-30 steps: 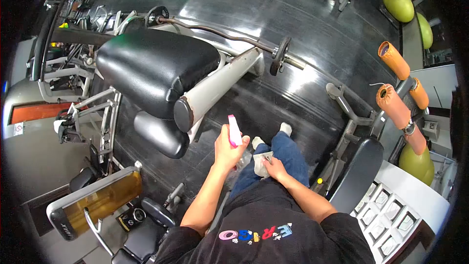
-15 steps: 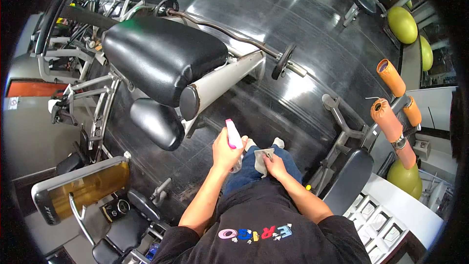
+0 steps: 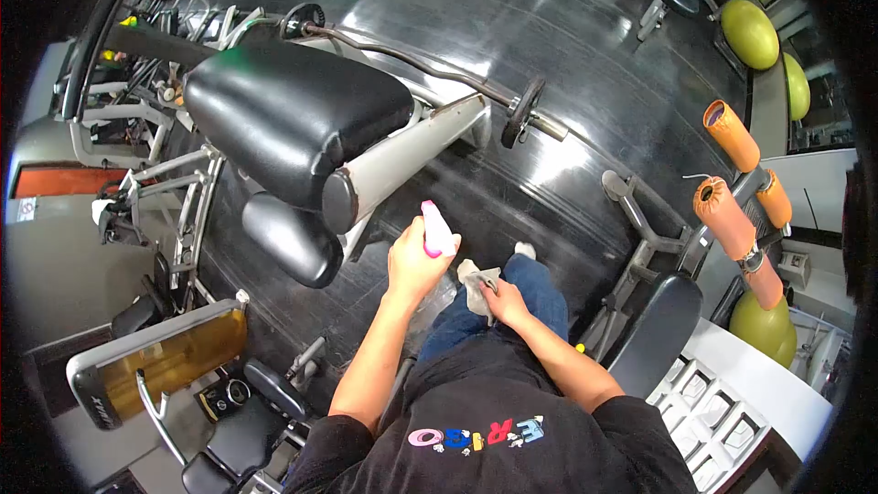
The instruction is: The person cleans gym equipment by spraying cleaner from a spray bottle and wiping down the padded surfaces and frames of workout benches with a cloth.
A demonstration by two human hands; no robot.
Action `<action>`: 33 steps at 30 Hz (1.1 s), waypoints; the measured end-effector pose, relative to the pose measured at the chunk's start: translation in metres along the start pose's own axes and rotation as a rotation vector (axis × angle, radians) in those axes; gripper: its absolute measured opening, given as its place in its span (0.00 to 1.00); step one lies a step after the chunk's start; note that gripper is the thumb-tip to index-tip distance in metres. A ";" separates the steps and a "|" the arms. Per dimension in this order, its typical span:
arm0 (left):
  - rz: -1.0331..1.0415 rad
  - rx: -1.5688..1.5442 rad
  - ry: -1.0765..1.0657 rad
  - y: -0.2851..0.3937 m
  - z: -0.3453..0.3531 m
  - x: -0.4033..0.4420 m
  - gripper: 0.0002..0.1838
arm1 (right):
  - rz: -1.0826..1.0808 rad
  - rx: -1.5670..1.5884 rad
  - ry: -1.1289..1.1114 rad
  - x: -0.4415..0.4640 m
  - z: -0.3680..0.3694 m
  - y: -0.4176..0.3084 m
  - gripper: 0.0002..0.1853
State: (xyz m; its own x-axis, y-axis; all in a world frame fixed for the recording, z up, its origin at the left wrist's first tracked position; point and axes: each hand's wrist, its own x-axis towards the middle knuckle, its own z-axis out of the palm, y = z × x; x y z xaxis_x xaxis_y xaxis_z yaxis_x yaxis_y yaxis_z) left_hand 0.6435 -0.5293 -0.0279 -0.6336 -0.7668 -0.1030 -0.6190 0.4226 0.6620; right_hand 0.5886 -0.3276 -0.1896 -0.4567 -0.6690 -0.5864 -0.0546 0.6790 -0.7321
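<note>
My left hand (image 3: pixel 416 261) is wrapped round a spray bottle with a white and pink head (image 3: pixel 438 232); its clear body (image 3: pixel 433 304) hangs below the fist. In my right hand (image 3: pixel 505 301) a light grey cloth (image 3: pixel 479 290) is pinched, held over my jeans. Ahead and to the left of both hands stands a bench with a large black pad (image 3: pixel 297 114) and a smaller black pad (image 3: pixel 291 238). Neither hand touches the bench.
A curved barbell (image 3: pixel 412 57) rests behind the bench pad. On the right are a black seat pad (image 3: pixel 655 329), orange foam rollers (image 3: pixel 727 217) and a white rack (image 3: pixel 709 412). A yellow-brown pad (image 3: pixel 169 359) stands at lower left. Green balls (image 3: pixel 751 35) lie at upper right.
My left hand with the bottle has moved slightly left and up against my body. The cloth in my right hand has shifted left and is more crumpled. The view has swung slightly.
</note>
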 end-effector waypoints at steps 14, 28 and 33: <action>-0.189 0.124 -0.152 0.012 0.037 0.059 0.21 | -0.038 0.098 -0.103 0.047 0.028 0.043 0.23; -0.362 0.150 -0.176 0.031 0.066 0.089 0.21 | 0.010 -0.089 -0.213 0.059 -0.043 0.078 0.22; -0.370 0.114 -0.225 0.050 0.089 0.106 0.21 | 0.053 -0.105 -0.216 0.060 -0.060 0.077 0.22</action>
State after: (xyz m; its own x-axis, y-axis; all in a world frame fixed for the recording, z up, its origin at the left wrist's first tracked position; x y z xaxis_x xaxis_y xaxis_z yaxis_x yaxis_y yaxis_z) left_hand 0.5037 -0.5466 -0.0715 -0.4374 -0.7576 -0.4845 -0.8621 0.2000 0.4655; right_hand 0.5035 -0.2969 -0.2600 -0.2615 -0.6734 -0.6915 -0.1324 0.7347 -0.6653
